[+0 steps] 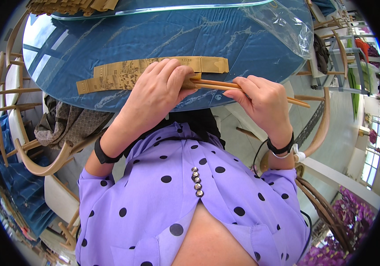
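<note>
A pair of light wooden chopsticks [216,84] lies slantwise near the table's front edge, its right end sticking out past my right hand. My right hand [264,103] pinches the pair between thumb and fingers. My left hand [159,85] is closed over the other end, where the sticks meet a printed brown paper sleeve [103,83]. Just how far the sticks reach into the sleeve is hidden under my left fingers. Behind it a second brown paper sleeve [214,64] lies flat, partly covered by my left hand.
The blue marble-patterned table [163,42] has a raised glass turntable [163,9] at its far side. A heap of brown paper sleeves [70,5] sits at the far left, clear plastic film [285,29] at the far right. Wooden chairs [50,164] stand around the table.
</note>
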{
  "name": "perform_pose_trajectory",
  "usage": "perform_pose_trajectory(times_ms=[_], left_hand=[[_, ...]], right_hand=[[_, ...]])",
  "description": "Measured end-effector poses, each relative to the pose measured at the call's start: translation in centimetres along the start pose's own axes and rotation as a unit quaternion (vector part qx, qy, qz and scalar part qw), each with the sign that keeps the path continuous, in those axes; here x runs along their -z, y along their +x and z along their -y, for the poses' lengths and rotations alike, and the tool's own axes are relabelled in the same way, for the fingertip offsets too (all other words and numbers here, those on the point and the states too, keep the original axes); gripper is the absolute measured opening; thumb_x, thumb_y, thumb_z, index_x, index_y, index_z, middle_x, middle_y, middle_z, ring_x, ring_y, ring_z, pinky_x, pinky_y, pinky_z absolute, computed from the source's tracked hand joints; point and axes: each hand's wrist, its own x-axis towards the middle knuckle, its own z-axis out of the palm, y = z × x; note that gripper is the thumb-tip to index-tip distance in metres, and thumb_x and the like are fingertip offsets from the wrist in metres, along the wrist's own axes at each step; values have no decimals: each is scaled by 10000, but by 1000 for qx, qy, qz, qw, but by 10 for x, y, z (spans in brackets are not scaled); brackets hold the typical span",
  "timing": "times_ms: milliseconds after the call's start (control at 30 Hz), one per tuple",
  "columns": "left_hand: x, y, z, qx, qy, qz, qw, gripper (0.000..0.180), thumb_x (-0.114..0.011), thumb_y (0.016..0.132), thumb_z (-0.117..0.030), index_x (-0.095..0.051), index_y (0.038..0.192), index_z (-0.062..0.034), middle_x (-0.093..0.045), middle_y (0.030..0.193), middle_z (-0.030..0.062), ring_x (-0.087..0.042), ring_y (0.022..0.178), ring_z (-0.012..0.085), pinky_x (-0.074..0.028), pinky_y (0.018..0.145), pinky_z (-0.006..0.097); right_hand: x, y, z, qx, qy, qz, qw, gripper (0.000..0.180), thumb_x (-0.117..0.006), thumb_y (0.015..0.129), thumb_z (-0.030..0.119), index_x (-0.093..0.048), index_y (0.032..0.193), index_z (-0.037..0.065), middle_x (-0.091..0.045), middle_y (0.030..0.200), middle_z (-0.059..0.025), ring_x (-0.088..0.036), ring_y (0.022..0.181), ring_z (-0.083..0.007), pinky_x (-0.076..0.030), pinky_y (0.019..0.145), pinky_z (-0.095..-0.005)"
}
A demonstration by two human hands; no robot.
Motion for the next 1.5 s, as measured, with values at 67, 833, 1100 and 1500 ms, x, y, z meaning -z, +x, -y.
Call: perform_pose_trajectory(times_ms=[67, 833, 1100, 1500], left_hand=[[1, 1, 1, 5, 1, 14, 1000, 429, -760, 855, -249, -547, 1155, -28, -583, 1057, 118, -594, 1016, 300, -487, 891, 412], [-2, -31, -22, 372, -523, -198, 741, 270, -618, 1052, -211, -705, 958, 26, -639, 756, -5, -466, 648, 9, -331, 562, 188], [-8, -32, -19, 394, -546, -214, 708, 283, -626, 1049, -222, -722, 938, 20, -657, 744, -24, -364, 595, -11, -260, 508, 207], [-13, -29, -27, 373, -533, -201, 733, 279, -588, 1067, -233, -724, 1018, 5, -653, 768, -6, -337, 533, -10, -242, 475, 198]], right_hand=[[-4, 1, 1, 8, -2, -12, 1000, 341, -766, 861, 366, -706, 912, 34, -584, 666, -63, -585, 554, -241, -438, 490, -346], [-30, 21, 44, -61, 74, -104, 990, 319, -781, 869, 350, -715, 893, 39, -595, 662, -55, -592, 549, -228, -447, 474, -339], [-34, 18, 50, -52, 45, -103, 992, 324, -796, 859, 323, -724, 979, 30, -565, 650, -56, -575, 537, -217, -441, 467, -335], [-39, 18, 55, -50, 55, -120, 990, 321, -785, 872, 316, -713, 983, 23, -564, 658, -56, -584, 555, -222, -457, 481, -336]])
